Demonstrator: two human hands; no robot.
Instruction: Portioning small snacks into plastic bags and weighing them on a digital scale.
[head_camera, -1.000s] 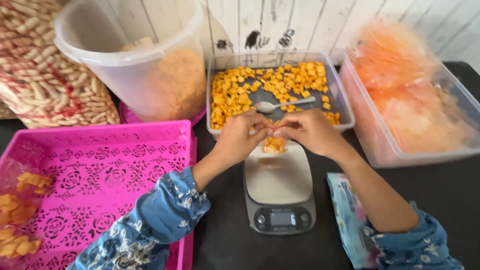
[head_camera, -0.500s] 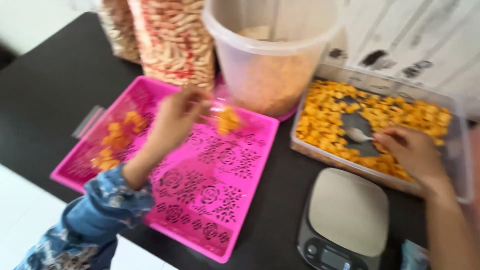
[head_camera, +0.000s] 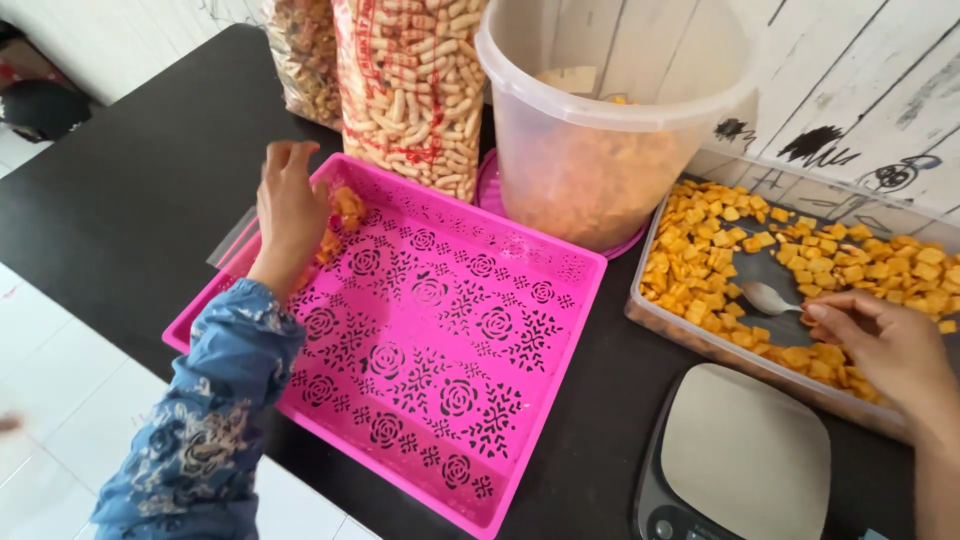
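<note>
My left hand (head_camera: 288, 210) reaches over the far left corner of the pink perforated tray (head_camera: 440, 340). Its fingers are stretched out, and it rests against small clear packets of orange crackers (head_camera: 345, 207) piled in that corner. My right hand (head_camera: 885, 350) hovers over the near edge of a clear rectangular container (head_camera: 700, 340) full of loose orange square crackers (head_camera: 700, 240). The fingers are loosely curled, with the tips right by the handle of a metal spoon (head_camera: 768, 297) lying in the container. Nothing is visibly gripped in either hand.
A grey kitchen scale (head_camera: 745, 450) sits in front of the container at the lower right. A large clear tub (head_camera: 600, 120) of orange snacks stands behind the tray. Two bags of pale finger-shaped snacks (head_camera: 410, 90) lean at the back. The black table's edge (head_camera: 120, 280) runs along the left.
My left hand carried a filled packet from the scale across the tray to its far left corner. My right hand left the scale and moved to the spoon. The view swung left.
</note>
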